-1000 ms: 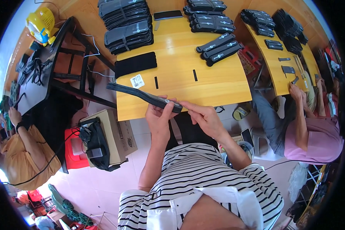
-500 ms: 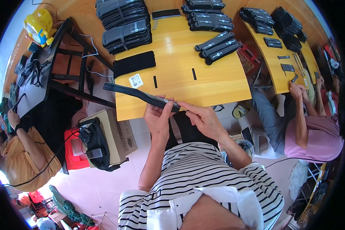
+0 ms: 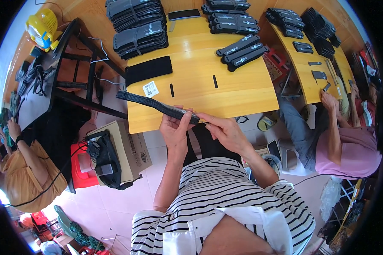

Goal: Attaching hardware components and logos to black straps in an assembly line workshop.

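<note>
You kept both hands on the long black strap (image 3: 157,105) over the last second; almost nothing shifted. The strap lay at the same slant, and your hands sat at the same spot by the near table (image 3: 200,91) edge. So my read is the work on that strap's near end was still in hand, not finished, and not yet put down.

Pose: your left hand (image 3: 174,129) came up from below, forearm near vertical, fingers curled over the strap's near end, thumb on top. Grip closed around the strap. Your right hand (image 3: 225,131) came in from the right, forearm angled up and left, fingertips pinching the very tip of the strap; a narrow pinch, closed on it.

The strap ran from your hands up and left, its far end sticking out past the table's left edge, above the black stand (image 3: 68,68).

Farther on the table: a white tag (image 3: 150,89), two small black slots or strips (image 3: 172,90), a flat black pad (image 3: 149,70). Beyond that, stacks of black straps (image 3: 140,36) at back left, loose ones (image 3: 241,52) centre right.

Left: a cardboard box (image 3: 132,151) on the floor, and a person in an orange top (image 3: 25,170). Right: a person in a pink top (image 3: 349,146) at a second table (image 3: 310,63).
</note>
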`<action>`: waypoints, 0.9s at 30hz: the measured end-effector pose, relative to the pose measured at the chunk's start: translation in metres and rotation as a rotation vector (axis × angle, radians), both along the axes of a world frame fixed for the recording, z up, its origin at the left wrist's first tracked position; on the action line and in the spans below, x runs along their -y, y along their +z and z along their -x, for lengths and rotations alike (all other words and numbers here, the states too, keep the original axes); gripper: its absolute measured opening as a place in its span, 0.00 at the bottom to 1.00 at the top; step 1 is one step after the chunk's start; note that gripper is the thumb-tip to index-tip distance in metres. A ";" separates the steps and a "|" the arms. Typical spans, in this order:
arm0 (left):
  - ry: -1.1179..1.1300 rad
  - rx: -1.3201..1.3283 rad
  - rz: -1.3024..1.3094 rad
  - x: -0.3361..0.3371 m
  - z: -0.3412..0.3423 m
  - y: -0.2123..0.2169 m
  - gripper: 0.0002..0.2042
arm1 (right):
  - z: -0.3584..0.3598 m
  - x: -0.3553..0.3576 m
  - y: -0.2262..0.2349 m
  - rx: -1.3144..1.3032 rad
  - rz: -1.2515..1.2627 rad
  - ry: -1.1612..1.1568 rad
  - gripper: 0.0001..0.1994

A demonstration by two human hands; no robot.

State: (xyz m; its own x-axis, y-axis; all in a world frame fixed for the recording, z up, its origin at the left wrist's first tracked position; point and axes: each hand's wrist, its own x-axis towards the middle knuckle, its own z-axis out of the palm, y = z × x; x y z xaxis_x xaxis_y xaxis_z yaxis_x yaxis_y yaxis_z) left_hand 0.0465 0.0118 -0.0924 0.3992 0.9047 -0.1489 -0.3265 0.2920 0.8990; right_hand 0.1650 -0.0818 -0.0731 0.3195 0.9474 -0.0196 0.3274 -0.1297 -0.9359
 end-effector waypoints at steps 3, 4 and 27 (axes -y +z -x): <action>0.002 0.003 -0.023 0.001 0.000 -0.002 0.13 | 0.001 -0.001 0.001 0.030 -0.011 0.002 0.18; 0.001 0.003 -0.023 0.001 0.000 -0.001 0.13 | 0.001 0.000 0.002 0.046 -0.012 0.003 0.18; -0.006 -0.030 -0.223 0.010 -0.002 0.001 0.12 | 0.008 -0.006 -0.016 -0.494 -0.034 -0.155 0.16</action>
